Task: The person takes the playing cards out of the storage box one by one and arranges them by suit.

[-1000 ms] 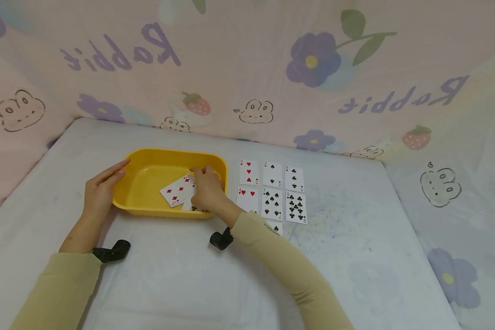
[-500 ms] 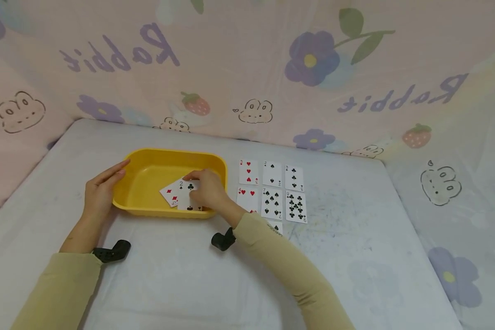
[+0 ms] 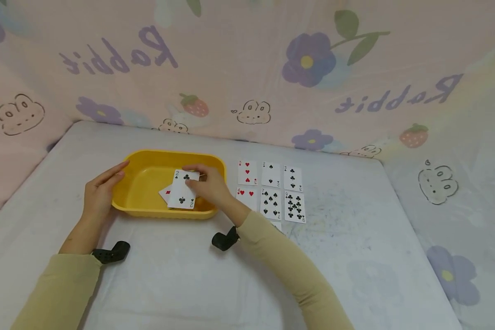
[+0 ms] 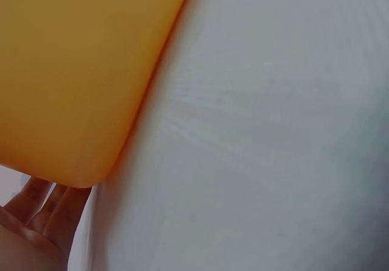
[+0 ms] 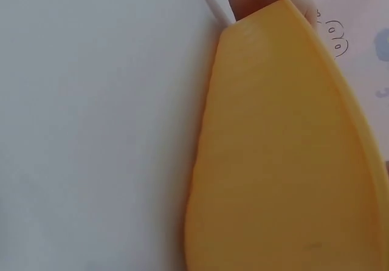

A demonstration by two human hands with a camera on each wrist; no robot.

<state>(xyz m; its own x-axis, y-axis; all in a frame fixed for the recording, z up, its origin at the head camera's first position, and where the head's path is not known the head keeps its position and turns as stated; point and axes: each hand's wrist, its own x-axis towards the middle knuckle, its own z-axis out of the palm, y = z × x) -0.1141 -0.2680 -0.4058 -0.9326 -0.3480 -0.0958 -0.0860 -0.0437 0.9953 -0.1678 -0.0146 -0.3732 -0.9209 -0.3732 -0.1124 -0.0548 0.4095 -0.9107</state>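
R hand (image 3: 210, 184) pinched R edge of white rectangular 2-of-clubs card (image 3: 179, 191); L hand (image 3: 101, 192), fingers straight, touched yellow oblong plastic tub (image 3: 156, 212).

Head camera: set above the near side of the bench (image 3: 169, 284), facing forward and down; covers the whole yellow tray (image 3: 148, 213), the left hand (image 3: 101, 188), the right hand (image 3: 209, 185) and the printed cloth (image 3: 214, 59) behind. Left wrist camera: very close, tilted, facing the tray's outside. Right wrist camera: likewise, cloth at right. All three share tray and bench.
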